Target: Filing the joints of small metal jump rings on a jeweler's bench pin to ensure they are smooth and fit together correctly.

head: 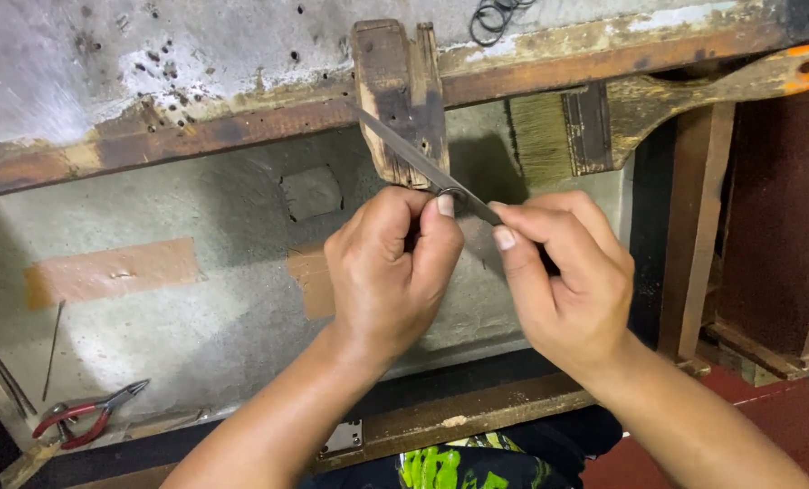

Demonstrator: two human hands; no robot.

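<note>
Over the open wooden bench drawer, left hand pinches a small metal ring tight against the wooden peg, while right hand grips a flat metal file laid across it. Red-handled pliers lie bottom left, a paintbrush at top right.

Worn wooden bench with a sunken grey tray floor

Red-handled pliers lie at the tray's lower left; a paintbrush rests on the upper rail, wire rings on the top surface.
</note>
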